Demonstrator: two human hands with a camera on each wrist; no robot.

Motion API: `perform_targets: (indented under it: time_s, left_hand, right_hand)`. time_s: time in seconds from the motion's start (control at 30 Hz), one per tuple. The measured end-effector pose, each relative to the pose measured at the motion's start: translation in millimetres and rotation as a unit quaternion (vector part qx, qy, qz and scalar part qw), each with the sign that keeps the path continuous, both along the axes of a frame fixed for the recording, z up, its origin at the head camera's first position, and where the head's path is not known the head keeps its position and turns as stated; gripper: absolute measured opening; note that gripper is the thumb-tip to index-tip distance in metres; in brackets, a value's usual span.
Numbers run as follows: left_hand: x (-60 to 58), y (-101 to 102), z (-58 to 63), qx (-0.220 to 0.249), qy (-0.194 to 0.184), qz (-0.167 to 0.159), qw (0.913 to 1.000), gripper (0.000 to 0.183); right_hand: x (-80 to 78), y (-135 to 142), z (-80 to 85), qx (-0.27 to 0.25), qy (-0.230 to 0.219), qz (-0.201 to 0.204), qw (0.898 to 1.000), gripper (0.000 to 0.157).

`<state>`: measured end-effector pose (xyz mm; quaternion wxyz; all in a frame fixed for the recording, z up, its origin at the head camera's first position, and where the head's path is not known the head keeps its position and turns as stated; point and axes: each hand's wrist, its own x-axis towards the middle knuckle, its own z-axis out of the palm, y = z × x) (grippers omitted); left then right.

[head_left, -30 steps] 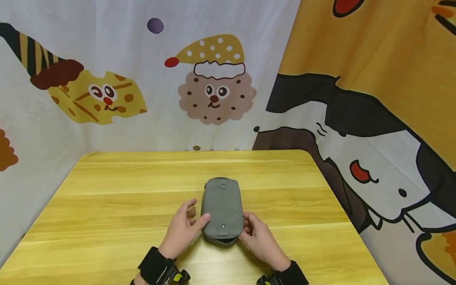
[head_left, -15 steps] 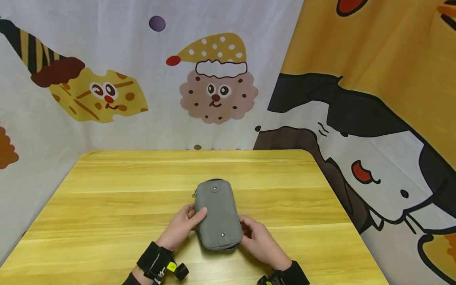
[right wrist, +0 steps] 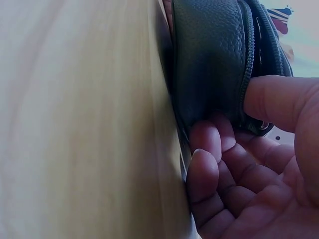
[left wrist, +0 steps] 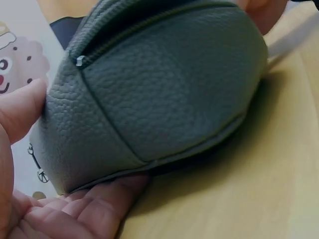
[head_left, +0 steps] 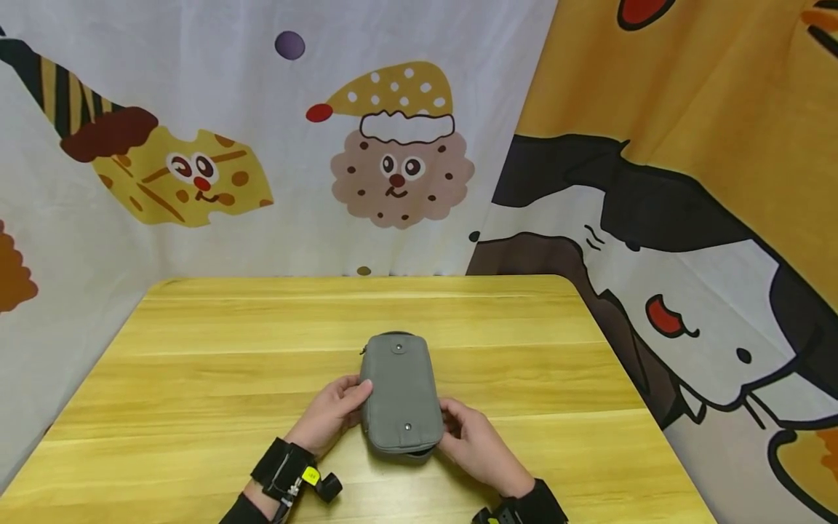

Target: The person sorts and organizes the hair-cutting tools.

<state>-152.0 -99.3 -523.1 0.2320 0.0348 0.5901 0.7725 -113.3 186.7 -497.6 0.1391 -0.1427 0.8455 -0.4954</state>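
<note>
A grey leather zip pouch [head_left: 401, 393] with two metal studs on its upper face lies near the middle of the table, slightly askew. My left hand [head_left: 330, 415] grips its left side, thumb at the top edge and fingers reaching under it in the left wrist view. At the near right corner, my right hand [head_left: 478, 447] pinches the pouch; its thumb lies at the zipper [right wrist: 250, 47], other fingers curled against the side. The zipper stands parted along the near end, with a dark gap behind it. A small zip pull [left wrist: 37, 164] hangs at the far left corner.
The wooden table [head_left: 229, 349] spreads around the pouch on all sides. Behind it hangs a white printed curtain [head_left: 216, 65], with an orange-and-black cartoon curtain [head_left: 602, 87] along the right side. Each wrist wears a black strap [head_left: 284, 468] with a camera.
The pouch has shifted a little left and towards me and turned slightly. My left hand has gone from a thumb touch with spread fingers to a grip; the right hand has barely moved.
</note>
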Motion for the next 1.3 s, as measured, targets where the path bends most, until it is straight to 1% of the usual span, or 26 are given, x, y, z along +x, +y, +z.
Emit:
perform_targets:
  time_s: [0.27, 0.37, 0.47, 0.5, 0.57, 0.7, 0.8, 0.9, 1.0, 1.07, 1.17, 1.3]
  left_hand:
    - [3.7, 2.0, -3.0, -0.011, 0.01, 0.023, 0.9996, 0.07]
    - [5.3, 1.3, -2.8, -0.01, 0.013, 0.023, 0.9996, 0.069]
    - [6.0, 0.8, -1.8, -0.012, 0.011, 0.021, 0.9997, 0.069]
    - [6.0, 0.7, -1.7, -0.012, 0.012, 0.019, 0.9997, 0.069]
    - [5.6, 0.7, -1.4, -0.013, 0.014, 0.016, 0.9997, 0.068]
    - [4.2, 1.6, -1.4, -0.017, 0.016, 0.016, 0.9996, 0.067]
    - [3.2, 2.2, -1.1, -0.023, 0.018, 0.016, 0.9994, 0.067]
    - [2.7, 2.0, -1.2, -0.024, 0.019, 0.012, 0.9995, 0.066]
    - [2.8, 1.4, -1.4, -0.022, 0.022, 0.007, 0.9995, 0.066]
    - [3.1, 1.0, -1.7, -0.023, 0.024, 0.004, 0.9994, 0.066]
    - [3.8, 0.9, -1.5, -0.028, 0.025, 0.004, 0.9993, 0.067]
    - [5.2, 1.6, -0.6, -0.038, 0.028, 0.01, 0.9988, 0.068]
  right_hand:
    - [0.6, 1.1, -5.0, -0.005, -0.002, 0.003, 1.0, 0.034]
    - [0.0, 1.2, -6.9, 0.004, -0.002, 0.004, 1.0, 0.033]
    - [-1.0, 1.3, -6.8, 0.024, 0.004, -0.002, 1.0, 0.031]
    - [-1.4, 1.4, -6.5, 0.028, 0.005, -0.006, 1.0, 0.031]
    - [-1.8, 1.8, -4.8, 0.029, 0.002, -0.023, 0.999, 0.036]
    - [-1.8, 2.5, -2.0, -0.015, -0.022, -0.063, 0.998, 0.044]
    - [-1.6, 2.3, -1.6, -0.034, -0.027, -0.086, 0.995, 0.048]
    - [-1.9, 1.5, -1.5, -0.034, -0.034, -0.081, 0.996, 0.054]
    - [-2.6, 0.7, -2.0, -0.037, -0.05, -0.062, 0.996, 0.057]
    - [-2.7, 0.7, -2.5, -0.042, -0.058, -0.052, 0.996, 0.055]
    - [-2.2, 0.9, -2.8, -0.048, -0.06, -0.049, 0.996, 0.052]
    - [-1.5, 1.0, -3.0, -0.05, -0.06, -0.048, 0.996, 0.052]
